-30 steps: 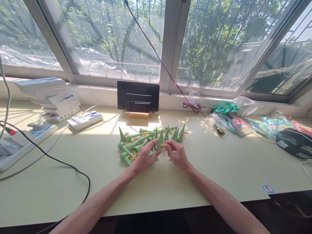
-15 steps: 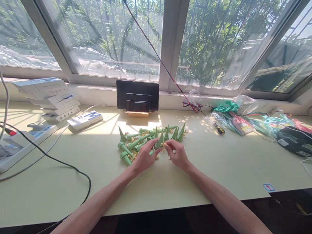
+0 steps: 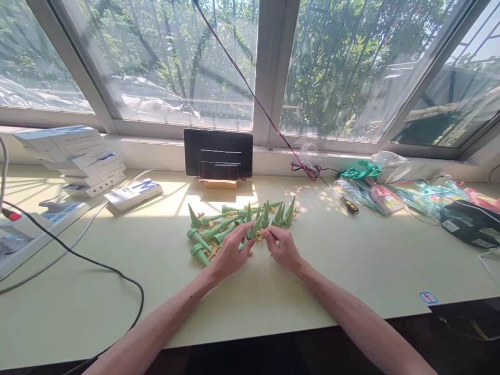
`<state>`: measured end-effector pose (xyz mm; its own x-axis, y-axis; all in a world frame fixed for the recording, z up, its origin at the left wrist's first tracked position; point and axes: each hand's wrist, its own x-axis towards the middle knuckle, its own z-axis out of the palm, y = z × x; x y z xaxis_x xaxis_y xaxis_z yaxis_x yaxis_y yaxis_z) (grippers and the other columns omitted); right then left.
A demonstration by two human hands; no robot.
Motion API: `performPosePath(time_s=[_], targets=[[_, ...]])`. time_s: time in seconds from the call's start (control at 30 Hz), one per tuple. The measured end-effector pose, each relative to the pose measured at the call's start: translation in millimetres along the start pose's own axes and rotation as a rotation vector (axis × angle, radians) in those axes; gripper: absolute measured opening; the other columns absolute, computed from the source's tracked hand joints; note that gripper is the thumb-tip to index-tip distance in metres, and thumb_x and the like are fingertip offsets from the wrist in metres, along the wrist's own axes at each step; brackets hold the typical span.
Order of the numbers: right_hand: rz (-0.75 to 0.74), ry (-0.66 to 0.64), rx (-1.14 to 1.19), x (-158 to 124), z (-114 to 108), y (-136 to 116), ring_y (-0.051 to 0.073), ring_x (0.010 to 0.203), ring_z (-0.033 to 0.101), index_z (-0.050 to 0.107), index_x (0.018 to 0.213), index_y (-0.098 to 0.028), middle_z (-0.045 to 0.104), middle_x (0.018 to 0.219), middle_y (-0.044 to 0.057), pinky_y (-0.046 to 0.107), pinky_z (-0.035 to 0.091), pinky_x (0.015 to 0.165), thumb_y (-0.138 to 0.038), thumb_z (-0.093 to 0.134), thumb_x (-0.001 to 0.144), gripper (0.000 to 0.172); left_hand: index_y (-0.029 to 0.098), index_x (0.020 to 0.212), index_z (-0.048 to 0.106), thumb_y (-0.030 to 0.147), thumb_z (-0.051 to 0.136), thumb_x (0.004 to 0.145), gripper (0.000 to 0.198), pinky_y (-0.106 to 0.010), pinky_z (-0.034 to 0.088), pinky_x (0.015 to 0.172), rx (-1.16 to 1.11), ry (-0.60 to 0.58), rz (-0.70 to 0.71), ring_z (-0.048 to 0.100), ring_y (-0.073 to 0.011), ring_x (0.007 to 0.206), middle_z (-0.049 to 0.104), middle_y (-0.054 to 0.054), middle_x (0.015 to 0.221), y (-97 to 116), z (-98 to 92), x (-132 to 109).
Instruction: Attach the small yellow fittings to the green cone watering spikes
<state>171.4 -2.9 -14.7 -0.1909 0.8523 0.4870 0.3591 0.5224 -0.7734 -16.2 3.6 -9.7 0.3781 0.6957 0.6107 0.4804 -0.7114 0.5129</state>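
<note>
My left hand (image 3: 230, 250) is closed round a green plant watering spike (image 3: 254, 227), its cone tilted with the tip up. At the side of that spike, my right hand (image 3: 283, 246) pinches a small tan valve (image 3: 260, 234) between thumb and fingertips. Whether the valve sits in the spike is hidden by the fingers. Several more green watering spikes (image 3: 198, 254) with tan valves lie in a pile beyond and left of my hands. A few others (image 3: 289, 212) stand point up behind them.
Behind the pile, a black tablet (image 3: 219, 143) and a phone (image 3: 219, 171) lean on a wooden stand (image 3: 220, 184). White boxes (image 3: 84, 156) and a power strip (image 3: 47, 229) are at left. A screwdriver (image 3: 350, 205) and plastic bags (image 3: 385, 198) lie at right.
The view has shifted slightly. Both hands stay at the same spike, which leans a little more to the right, and my right fingers have moved slightly at the valve.
</note>
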Motion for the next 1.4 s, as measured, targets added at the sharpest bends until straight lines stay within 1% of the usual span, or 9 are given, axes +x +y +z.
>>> performPosePath(time_s=[0.2, 0.33, 0.43, 0.53, 0.67, 0.8, 0.93, 1.1, 1.4], targets=[[-0.017, -0.024, 0.002, -1.1, 1.4, 2.5, 0.012, 0.048, 0.043, 0.052, 0.069, -0.020, 0.046, 0.053, -0.003, 0.025, 0.035, 0.052, -0.047, 0.036, 0.102, 0.046, 0.022, 0.130, 0.052, 0.020, 0.052, 0.096, 0.034, -0.027, 0.052, 0.068, -0.023, -0.009, 0.014, 0.059, -0.0131, 0.072, 0.065, -0.007, 0.102, -1.0, -0.6, 0.2], [0.010, -0.007, 0.021, -0.5, 2.4, 2.2, 0.012, 0.049, 0.044, 0.053, 0.069, -0.019, 0.048, 0.054, -0.002, 0.024, 0.036, 0.051, -0.048, 0.038, 0.101, 0.046, 0.020, 0.127, 0.053, 0.022, 0.056, 0.094, 0.034, -0.027, 0.052, 0.066, -0.001, 0.007, -0.008, 0.059, -0.0128, 0.068, 0.067, -0.006, 0.097, -1.3, -0.2, -0.2], [0.034, 0.017, 0.061, 0.6, 2.4, 0.4, 0.011, 0.051, 0.046, 0.059, 0.080, -0.019, 0.054, 0.062, -0.001, 0.024, 0.038, 0.050, -0.045, 0.048, 0.098, 0.034, 0.018, 0.123, 0.055, 0.025, 0.060, 0.092, 0.032, -0.026, 0.052, 0.065, 0.024, 0.052, -0.029, 0.060, -0.0130, 0.067, 0.068, -0.006, 0.095, -1.9, 1.3, 0.0], [0.020, 0.044, 0.078, 1.4, 2.2, -1.3, 0.011, 0.053, 0.049, 0.062, 0.092, -0.018, 0.059, 0.071, 0.001, 0.024, 0.041, 0.051, -0.039, 0.057, 0.094, 0.022, 0.017, 0.119, 0.057, 0.027, 0.061, 0.091, 0.030, -0.027, 0.052, 0.066, 0.024, 0.059, -0.056, 0.060, -0.0130, 0.066, 0.069, -0.004, 0.091, -2.1, 2.0, 0.6], [-0.004, 0.066, 0.073, 1.8, 2.5, -0.6, 0.011, 0.054, 0.049, 0.062, 0.088, -0.018, 0.059, 0.071, 0.001, 0.024, 0.041, 0.052, -0.035, 0.057, 0.093, 0.019, 0.017, 0.119, 0.057, 0.029, 0.061, 0.091, 0.030, -0.027, 0.052, 0.066, 0.015, 0.032, -0.078, 0.060, -0.0129, 0.066, 0.069, -0.004, 0.092, -1.9, 1.1, 1.1], [-0.013, 0.065, 0.064, 1.8, 2.9, 1.5, 0.012, 0.056, 0.049, 0.062, 0.084, -0.017, 0.056, 0.069, 0.000, 0.025, 0.040, 0.053, -0.035, 0.055, 0.094, 0.021, 0.018, 0.120, 0.057, 0.028, 0.061, 0.091, 0.030, -0.026, 0.053, 0.065, 0.006, 0.031, -0.081, 0.062, -0.0127, 0.067, 0.070, -0.004, 0.096, -2.8, 1.1, 0.5], [-0.004, 0.048, 0.057, 1.7, 2.7, 2.8, 0.012, 0.056, 0.047, 0.060, 0.080, -0.018, 0.054, 0.066, 0.000, 0.024, 0.039, 0.052, -0.037, 0.054, 0.095, 0.025, 0.018, 0.121, 0.056, 0.026, 0.061, 0.091, 0.031, -0.026, 0.053, 0.065, 0.003, 0.041, -0.053, 0.062, -0.0125, 0.066, 0.070, -0.005, 0.098, -4.3, 1.5, -0.2], [0.004, 0.017, 0.029, 1.4, 1.4, 4.1, 0.012, 0.054, 0.045, 0.058, 0.075, -0.018, 0.052, 0.063, 0.000, 0.024, 0.036, 0.050, -0.042, 0.049, 0.097, 0.034, 0.019, 0.123, 0.055, 0.025, 0.060, 0.092, 0.032, -0.025, 0.053, 0.065, -0.020, 0.010, -0.046, 0.060, -0.0112, 0.065, 0.070, -0.005, 0.099, -4.5, 0.9, -0.1], [-0.035, -0.002, -0.014, 0.9, 1.1, 6.9, 0.010, 0.050, 0.039, 0.047, 0.064, -0.019, 0.043, 0.053, -0.003, 0.025, 0.031, 0.052, -0.044, 0.041, 0.101, 0.045, 0.019, 0.125, 0.055, 0.023, 0.060, 0.092, 0.034, -0.024, 0.051, 0.064, -0.037, -0.011, -0.046, 0.058, -0.0111, 0.064, 0.069, -0.004, 0.095, -2.4, -0.1, -1.1]])
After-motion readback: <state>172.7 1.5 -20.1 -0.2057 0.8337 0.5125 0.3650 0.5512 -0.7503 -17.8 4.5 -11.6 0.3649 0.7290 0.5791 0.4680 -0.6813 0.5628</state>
